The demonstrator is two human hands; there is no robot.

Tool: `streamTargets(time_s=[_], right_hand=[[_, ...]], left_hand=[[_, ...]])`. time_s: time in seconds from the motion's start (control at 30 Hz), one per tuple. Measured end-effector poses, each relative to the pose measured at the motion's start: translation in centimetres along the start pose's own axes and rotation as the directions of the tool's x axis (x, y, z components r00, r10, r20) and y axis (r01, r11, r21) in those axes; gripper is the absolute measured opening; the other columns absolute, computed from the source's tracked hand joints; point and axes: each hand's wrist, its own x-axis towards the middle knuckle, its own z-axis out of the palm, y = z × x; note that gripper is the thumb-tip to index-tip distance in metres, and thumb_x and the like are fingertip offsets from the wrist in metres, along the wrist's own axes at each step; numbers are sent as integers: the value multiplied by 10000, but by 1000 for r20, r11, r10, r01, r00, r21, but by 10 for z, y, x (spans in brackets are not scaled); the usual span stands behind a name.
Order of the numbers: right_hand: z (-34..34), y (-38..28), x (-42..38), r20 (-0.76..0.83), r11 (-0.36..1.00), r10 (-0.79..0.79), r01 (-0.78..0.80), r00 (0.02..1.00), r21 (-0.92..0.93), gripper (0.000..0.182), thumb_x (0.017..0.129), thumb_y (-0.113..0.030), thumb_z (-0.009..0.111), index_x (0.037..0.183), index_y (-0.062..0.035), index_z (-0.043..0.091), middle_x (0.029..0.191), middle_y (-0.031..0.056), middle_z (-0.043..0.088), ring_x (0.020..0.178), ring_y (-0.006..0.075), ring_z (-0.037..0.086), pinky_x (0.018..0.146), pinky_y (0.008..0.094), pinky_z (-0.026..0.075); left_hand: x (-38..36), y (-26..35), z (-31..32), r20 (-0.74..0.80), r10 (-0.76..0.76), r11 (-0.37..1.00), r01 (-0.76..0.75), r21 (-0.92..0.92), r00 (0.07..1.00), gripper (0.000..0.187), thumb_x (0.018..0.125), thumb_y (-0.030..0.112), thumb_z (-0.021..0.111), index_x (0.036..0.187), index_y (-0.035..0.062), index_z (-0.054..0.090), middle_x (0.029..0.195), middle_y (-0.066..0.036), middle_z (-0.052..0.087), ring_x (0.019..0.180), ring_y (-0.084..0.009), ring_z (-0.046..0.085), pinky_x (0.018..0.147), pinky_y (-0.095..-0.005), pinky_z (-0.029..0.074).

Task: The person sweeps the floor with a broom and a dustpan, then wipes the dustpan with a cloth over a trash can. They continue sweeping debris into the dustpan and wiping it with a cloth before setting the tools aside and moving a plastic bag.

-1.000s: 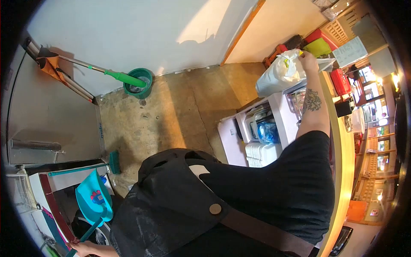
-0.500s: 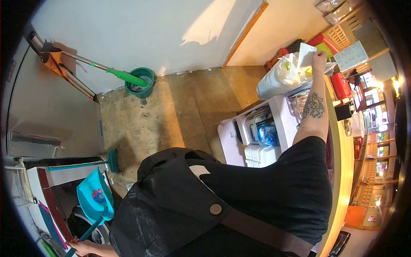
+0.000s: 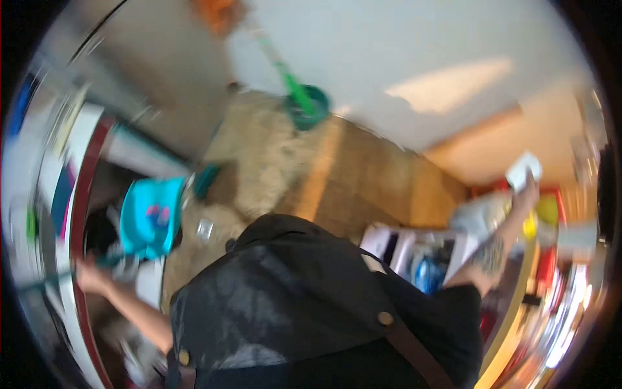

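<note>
At the lower left, my left hand (image 3: 94,275) is closed round the long handle of a turquoise dustpan (image 3: 150,223). The dustpan's pan shows a pink and blue patch and is held above the floor. Stretched out to the right, my right hand (image 3: 530,188) pinches a small white piece, perhaps paper or a cloth (image 3: 522,170). Below that hand are white plastic bags (image 3: 483,212). A teal broom head (image 3: 206,180) is near the dustpan, on the floor side. Motion blur softens both hands.
A green bucket (image 3: 317,120) with a green-handled mop (image 3: 297,91) stands by the white wall. Shelves with a blue plastic bundle (image 3: 429,275) are at right, beside a wooden counter edge (image 3: 512,324). A grey refrigerator-like door (image 3: 155,71) is at upper left.
The view has swung left, blurring the scene. The dustpan is now higher in view, still in my left hand. My right hand still holds the white piece.
</note>
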Motion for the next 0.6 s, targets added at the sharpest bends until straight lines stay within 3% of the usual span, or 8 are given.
streamTargets(time_s=[0.03,0.07,0.1,0.17,0.3,0.33,0.4,0.6], right_hand=[[36,14,-10,22,996,86,-86,996,19,323,749,-87,557,1041,18,466,1013,126,521,870,235,532,700,356,467],[69,42,-18,198,991,64,-86,978,106,337,776,-100,532,1080,8,436,1042,132,502,911,223,509,706,366,464],[106,67,-32,236,972,177,-208,955,111,317,797,-110,508,1083,-3,422,995,121,513,888,212,504,704,342,464],[184,121,-84,402,853,367,-475,839,214,333,850,-318,391,1047,-52,421,850,89,520,684,164,522,568,247,468],[342,169,-273,729,900,429,-184,534,-396,172,789,-148,478,938,-62,472,772,33,524,616,95,491,473,215,400],[366,274,-234,817,733,561,-538,133,-416,219,749,-91,501,960,-32,493,779,31,528,611,98,491,509,231,404],[433,238,-365,906,911,364,-284,216,-299,264,708,-4,448,968,-7,491,758,46,553,595,101,507,499,225,417],[537,174,-609,947,981,170,141,-272,-135,285,662,42,434,909,9,570,843,67,572,677,115,530,598,251,429]], left_hand=[[-1,-5,12,24,-370,599,258,-758,929,250,768,239,546,803,2,614,610,-82,577,568,-175,540,534,-313,452],[-5,28,-32,125,-511,534,428,-729,850,197,789,184,523,835,15,613,649,-70,564,576,-148,523,540,-286,458],[-5,9,-19,151,-526,200,294,-935,837,240,752,224,592,815,-5,566,653,-63,563,567,-151,519,521,-263,441],[-1,-2,-36,147,-527,18,184,-983,837,173,764,190,585,797,30,531,582,-25,511,511,-118,488,460,-231,412],[16,-78,-36,61,-556,90,133,-987,829,257,774,216,579,605,85,436,490,1,430,389,-81,412,391,-222,372],[7,-52,-36,28,-541,125,113,-986,841,296,779,228,571,572,95,406,471,3,419,377,-79,403,385,-224,371],[13,-84,-24,-20,-543,201,107,-974,840,320,784,246,562,550,92,407,426,3,388,356,-74,372,378,-216,367],[27,-205,-14,26,-686,81,112,-990,728,281,773,191,580,583,96,396,435,11,379,339,-68,338,340,-226,319]])
